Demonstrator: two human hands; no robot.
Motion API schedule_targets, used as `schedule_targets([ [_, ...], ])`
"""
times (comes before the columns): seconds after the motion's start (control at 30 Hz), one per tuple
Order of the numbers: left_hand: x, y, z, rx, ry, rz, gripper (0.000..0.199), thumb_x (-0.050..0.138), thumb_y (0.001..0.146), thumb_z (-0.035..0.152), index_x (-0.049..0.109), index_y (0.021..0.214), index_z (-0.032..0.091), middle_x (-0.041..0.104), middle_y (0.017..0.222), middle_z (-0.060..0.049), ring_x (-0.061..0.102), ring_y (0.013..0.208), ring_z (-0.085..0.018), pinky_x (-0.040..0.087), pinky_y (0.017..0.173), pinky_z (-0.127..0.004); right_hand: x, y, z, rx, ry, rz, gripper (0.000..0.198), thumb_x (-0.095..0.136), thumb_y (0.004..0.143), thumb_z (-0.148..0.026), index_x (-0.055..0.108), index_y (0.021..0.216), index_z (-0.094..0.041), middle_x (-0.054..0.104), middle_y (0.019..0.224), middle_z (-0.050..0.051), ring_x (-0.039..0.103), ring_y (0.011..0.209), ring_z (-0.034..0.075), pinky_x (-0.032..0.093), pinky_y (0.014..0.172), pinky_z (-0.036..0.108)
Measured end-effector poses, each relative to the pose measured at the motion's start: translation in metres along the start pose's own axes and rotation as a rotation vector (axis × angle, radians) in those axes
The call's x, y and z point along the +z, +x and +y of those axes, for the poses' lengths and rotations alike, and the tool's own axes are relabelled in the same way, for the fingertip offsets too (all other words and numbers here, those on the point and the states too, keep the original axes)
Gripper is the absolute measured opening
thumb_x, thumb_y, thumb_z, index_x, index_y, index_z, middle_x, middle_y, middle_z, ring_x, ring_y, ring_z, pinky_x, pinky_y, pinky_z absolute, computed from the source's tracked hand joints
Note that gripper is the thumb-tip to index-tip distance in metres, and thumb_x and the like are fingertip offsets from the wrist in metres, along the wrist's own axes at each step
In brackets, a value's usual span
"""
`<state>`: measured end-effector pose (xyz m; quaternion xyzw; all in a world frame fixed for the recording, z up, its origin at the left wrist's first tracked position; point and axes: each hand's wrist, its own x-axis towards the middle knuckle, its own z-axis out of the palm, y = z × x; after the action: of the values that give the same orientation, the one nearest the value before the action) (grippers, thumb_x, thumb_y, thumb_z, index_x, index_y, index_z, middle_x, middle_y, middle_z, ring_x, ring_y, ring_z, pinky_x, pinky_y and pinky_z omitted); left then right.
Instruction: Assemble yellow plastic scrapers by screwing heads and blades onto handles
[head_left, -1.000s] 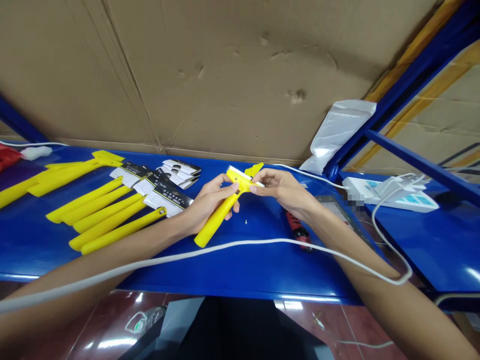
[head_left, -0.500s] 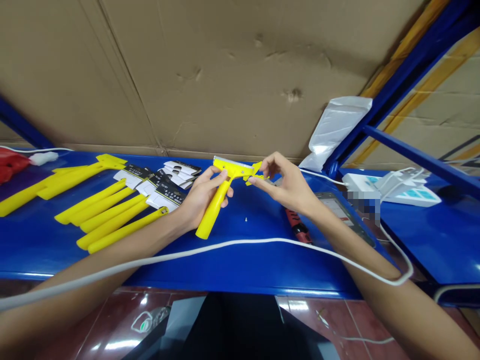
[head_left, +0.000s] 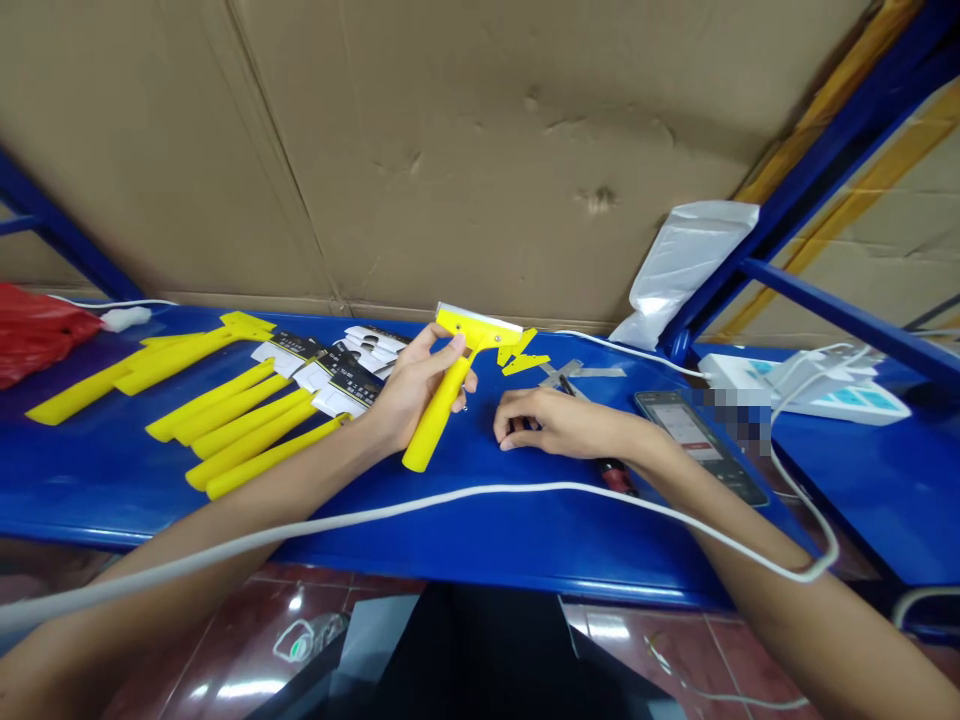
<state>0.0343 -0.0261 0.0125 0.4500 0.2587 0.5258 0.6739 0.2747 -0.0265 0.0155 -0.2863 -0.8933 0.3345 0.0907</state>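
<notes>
My left hand (head_left: 405, 385) grips a yellow scraper (head_left: 450, 385) by its handle, the bladed head tilted up and away over the blue shelf (head_left: 465, 520). My right hand (head_left: 547, 422) rests low on the shelf, fingers curled, fingertips down where a small screw lay; whether it holds anything I cannot tell. Two small yellow plastic pieces (head_left: 521, 352) lie just beyond the scraper head. A red-handled screwdriver (head_left: 611, 472) lies under my right wrist.
Several finished yellow scrapers (head_left: 240, 430) with card labels (head_left: 341, 365) lie at the left. A phone (head_left: 697, 445), a white power strip (head_left: 810, 390), a plastic bag (head_left: 690, 260) and a red bag (head_left: 37, 330) sit around. A white cable (head_left: 465, 495) crosses my arms. Cardboard backs the shelf.
My right hand left the scraper head, put the small yellow piece down, and dropped to the shelf surface. The left hand keeps the scraper, now held slightly lower.
</notes>
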Motion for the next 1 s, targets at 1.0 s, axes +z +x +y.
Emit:
schedule_targets([
  [1.0,-0.002,-0.003,-0.002,-0.136,0.13,-0.221,0.051,0.089,0.095,0.047,0.05,0.12,0.024,0.071,0.07,0.001,0.066,0.05,-0.016,0.046,0.042,-0.021,-0.001,0.001,-0.017,-0.321,0.048,1.236,0.01,0.083,0.103,-0.024,0.085,0.111,-0.03,0.086,0.111,0.003,0.082,0.103,0.023,0.067,0.094,0.041],
])
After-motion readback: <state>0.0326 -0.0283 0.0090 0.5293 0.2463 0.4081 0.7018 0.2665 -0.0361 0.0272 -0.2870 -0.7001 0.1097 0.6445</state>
